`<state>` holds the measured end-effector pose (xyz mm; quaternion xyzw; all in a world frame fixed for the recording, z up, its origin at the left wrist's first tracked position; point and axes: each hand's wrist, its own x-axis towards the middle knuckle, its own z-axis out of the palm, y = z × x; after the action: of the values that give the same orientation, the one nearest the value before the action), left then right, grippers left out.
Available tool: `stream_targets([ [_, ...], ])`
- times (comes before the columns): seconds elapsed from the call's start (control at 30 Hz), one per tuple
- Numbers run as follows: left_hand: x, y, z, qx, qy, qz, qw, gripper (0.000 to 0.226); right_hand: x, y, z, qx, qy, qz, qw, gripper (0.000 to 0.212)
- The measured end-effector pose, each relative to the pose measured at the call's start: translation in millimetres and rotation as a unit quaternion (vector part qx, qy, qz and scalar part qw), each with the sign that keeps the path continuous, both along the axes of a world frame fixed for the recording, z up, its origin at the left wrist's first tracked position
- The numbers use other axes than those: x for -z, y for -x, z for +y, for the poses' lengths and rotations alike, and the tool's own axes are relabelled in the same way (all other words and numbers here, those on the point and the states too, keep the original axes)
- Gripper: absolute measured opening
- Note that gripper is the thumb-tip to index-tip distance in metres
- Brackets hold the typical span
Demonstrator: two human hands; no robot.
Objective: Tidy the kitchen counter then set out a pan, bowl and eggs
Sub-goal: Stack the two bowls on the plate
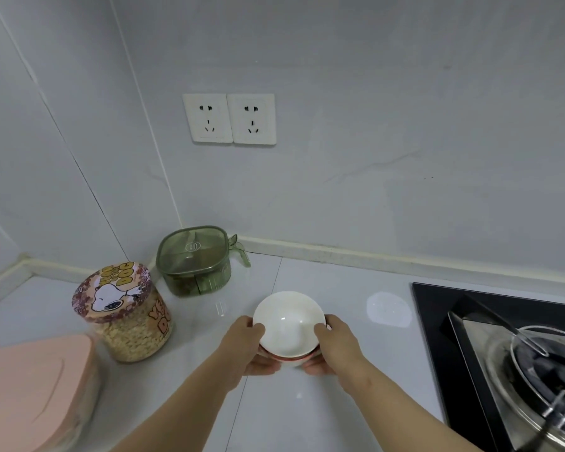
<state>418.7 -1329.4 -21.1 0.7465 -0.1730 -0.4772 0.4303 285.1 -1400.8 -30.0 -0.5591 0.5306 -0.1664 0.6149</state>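
The left hand [247,345] and right hand [335,345] are gripping the round white ceramic bowl [287,324] from opposite sides, thumbs on its rim, fingers curling beneath, neither nearer. They are holding it upright over the middle of the pale countertop [307,412].

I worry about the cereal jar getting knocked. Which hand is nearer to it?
Left. The left hand grips the white bowl on its left, apart from the cereal jar; the right hand grips its right side, farther away.
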Motion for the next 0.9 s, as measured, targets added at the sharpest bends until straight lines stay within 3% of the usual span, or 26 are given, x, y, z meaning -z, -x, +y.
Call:
stream_targets([
  [0.27,-43,28,-16,0.059,0.080,0.002,0.995,0.021,-44,44,5,0.122,0.020,-0.035,0.992,0.019],
  [0.47,-64,103,-34,0.134,0.125,0.022,0.983,0.011,-61,123,12,0.256,0.024,-0.083,0.963,0.010],
  [0.67,-70,236,-37,0.227,0.128,0.038,0.965,0.014,-70,257,36,0.352,0.028,-0.098,0.931,0.007],
  [0.9,-80,430,-32,0.291,0.119,0.074,0.946,0.009,-81,448,73,0.438,0.060,-0.101,0.891,0.018],
])
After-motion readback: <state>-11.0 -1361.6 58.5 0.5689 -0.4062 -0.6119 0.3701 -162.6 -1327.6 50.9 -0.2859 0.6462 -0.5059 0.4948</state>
